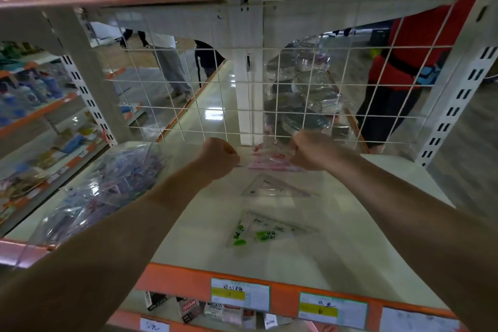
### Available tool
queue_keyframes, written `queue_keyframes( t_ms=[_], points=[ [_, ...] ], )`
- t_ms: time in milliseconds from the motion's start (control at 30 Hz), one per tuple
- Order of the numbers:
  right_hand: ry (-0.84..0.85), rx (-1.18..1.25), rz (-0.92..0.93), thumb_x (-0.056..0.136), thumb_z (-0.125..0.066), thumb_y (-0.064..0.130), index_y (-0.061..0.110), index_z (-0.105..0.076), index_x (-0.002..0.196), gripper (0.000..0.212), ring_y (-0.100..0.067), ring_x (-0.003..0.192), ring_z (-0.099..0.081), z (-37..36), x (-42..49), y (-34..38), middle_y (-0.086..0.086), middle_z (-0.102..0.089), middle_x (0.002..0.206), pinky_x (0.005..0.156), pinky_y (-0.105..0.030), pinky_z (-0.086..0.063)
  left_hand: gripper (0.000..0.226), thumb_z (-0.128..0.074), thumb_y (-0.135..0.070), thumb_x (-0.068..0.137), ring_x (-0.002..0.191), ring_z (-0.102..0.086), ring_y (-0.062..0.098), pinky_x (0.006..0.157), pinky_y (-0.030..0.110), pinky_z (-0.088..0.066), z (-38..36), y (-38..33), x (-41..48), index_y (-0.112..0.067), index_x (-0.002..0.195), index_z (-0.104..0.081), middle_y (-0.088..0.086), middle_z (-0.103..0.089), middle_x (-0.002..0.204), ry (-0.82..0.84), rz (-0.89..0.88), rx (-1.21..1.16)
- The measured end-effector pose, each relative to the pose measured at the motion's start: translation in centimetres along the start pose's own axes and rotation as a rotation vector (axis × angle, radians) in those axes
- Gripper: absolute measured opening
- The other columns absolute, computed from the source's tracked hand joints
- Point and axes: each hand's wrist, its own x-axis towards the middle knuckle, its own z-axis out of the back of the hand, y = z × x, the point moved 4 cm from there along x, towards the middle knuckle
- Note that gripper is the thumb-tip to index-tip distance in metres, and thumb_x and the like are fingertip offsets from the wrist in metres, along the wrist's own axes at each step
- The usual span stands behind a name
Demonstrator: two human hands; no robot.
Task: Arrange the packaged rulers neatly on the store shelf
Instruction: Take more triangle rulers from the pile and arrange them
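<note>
The left forearm [129, 226] and right forearm [404, 205] are bare throughout, as are the left grip [217, 156] and right grip [312, 149].

Both arms stretched out forward. Left hand [219, 155] and right hand [310, 149] curled tight, pinching the pink ruler pack [269, 164] between them

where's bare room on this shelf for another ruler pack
Bare shelf: right of the green ruler pack and the clear ruler pack, and between the green ruler pack and the orange front edge. Crowded: the bag of rulers fills the left; the left hand and right hand hold the pink pack at the back.
</note>
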Motion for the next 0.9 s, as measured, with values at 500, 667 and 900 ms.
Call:
queue_keyframes(
  t_ms=[500, 667, 900],
  points=[
    [0.12, -0.011, -0.06, 0.087, -0.059, 0.027, 0.018, -0.062, 0.122, 0.036, -0.027, 0.109, -0.058, -2.4, 2.8, 0.0, -0.008, -0.061, 0.123, 0.084, -0.029, -0.043, 0.026, -0.061, -0.022, 0.081, 0.079, -0.064, 0.031, 0.071, 0.036, -0.054, -0.8, 2.4, 2.1, -0.02, 0.057, -0.055, 0.011, -0.069, 0.084, 0.013, -0.119, 0.377],
    [0.137, -0.034, -0.021, 0.086, -0.057, 0.025, 0.019, -0.064, 0.12, 0.035, -0.026, 0.104, -0.059, -2.6, 3.1, 0.1, -0.007, -0.062, 0.121, 0.084, -0.03, -0.046, 0.015, -0.056, -0.019, 0.084, 0.082, -0.063, 0.029, 0.067, 0.03, -0.047, -0.8, 2.4, 2.0, -0.015, 0.074, -0.066, 0.011, -0.07, 0.094, 0.012, -0.119, 0.419],
    [0.178, -0.076, 0.003, 0.085, -0.056, 0.023, 0.016, -0.067, 0.112, 0.03, -0.024, 0.09, -0.056, -2.5, 2.8, 0.0, -0.008, -0.063, 0.107, 0.071, -0.026, -0.039, 0.014, -0.061, -0.016, 0.078, 0.093, -0.062, 0.027, 0.081, 0.031, -0.051, -0.6, 2.4, 2.1, -0.017, 0.087, -0.072, 0.007, -0.069, 0.102, 0.005, -0.109, 0.428]
  ],
)
